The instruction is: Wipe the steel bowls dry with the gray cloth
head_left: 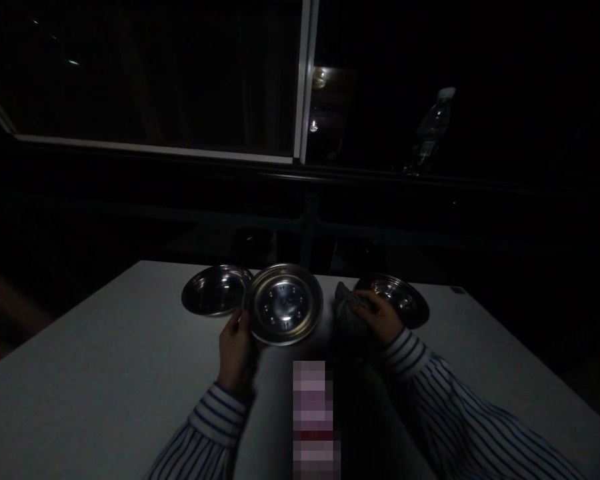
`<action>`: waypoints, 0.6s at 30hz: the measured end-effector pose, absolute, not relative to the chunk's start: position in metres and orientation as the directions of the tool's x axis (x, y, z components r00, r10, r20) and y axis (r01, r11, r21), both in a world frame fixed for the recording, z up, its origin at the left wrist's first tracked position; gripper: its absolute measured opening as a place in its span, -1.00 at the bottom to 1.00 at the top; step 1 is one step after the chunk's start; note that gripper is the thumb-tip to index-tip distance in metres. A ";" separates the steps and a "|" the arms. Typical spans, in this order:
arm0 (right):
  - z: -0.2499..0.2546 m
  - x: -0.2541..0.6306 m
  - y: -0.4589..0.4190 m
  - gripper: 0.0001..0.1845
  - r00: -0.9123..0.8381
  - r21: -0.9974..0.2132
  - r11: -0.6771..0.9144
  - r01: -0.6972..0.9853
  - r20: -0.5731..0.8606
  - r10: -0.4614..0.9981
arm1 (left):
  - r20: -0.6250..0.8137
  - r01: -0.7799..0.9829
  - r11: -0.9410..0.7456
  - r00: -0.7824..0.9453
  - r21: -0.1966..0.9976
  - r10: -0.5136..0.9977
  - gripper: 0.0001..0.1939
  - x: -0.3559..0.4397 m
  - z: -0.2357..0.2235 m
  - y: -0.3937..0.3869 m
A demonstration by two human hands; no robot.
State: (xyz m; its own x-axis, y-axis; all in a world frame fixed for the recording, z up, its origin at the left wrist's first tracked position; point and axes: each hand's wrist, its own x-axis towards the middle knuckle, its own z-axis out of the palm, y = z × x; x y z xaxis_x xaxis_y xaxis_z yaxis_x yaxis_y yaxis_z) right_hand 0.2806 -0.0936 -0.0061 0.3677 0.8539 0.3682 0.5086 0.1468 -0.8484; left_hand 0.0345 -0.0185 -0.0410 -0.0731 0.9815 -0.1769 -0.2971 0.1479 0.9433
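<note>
My left hand grips the left rim of a steel plate and holds it tilted up toward me above a white table. My right hand is closed on a dark grey cloth just right of that plate. A second steel plate lies flat on the table behind my left hand. A third steel plate lies behind my right hand. Both of my sleeves are striped white and blue.
The room is very dark. A plastic water bottle stands on a ledge at the back right. A white window frame runs along the back. The table's far edge lies just behind the plates.
</note>
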 end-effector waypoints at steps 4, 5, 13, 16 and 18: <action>-0.017 0.297 -0.120 -0.72 0.360 -0.892 0.032 0.450 0.214 0.908 | -0.239 -0.300 0.216 -0.041 0.929 0.970 -0.63 0.041 -0.036 -0.023; -0.021 0.301 -0.128 -0.71 0.347 -0.896 0.007 0.444 0.179 0.920 | -0.252 -0.299 0.235 -0.020 0.925 0.968 -0.65 0.043 -0.036 -0.024; -0.067 0.318 -0.188 -0.72 0.244 -0.847 -0.103 0.522 0.033 0.969 | -0.298 -0.281 0.319 0.116 0.905 0.948 -0.65 0.058 -0.040 -0.033; -0.079 0.327 -0.207 -0.64 0.271 -0.737 -0.153 0.658 0.043 0.962 | -0.311 -0.250 0.332 0.120 0.909 0.943 -0.64 0.062 -0.039 -0.035; -0.080 0.336 -0.215 -0.55 0.278 -0.642 -0.197 0.741 0.027 0.960 | -0.312 -0.233 0.336 0.135 0.913 0.941 -0.64 0.064 -0.038 -0.036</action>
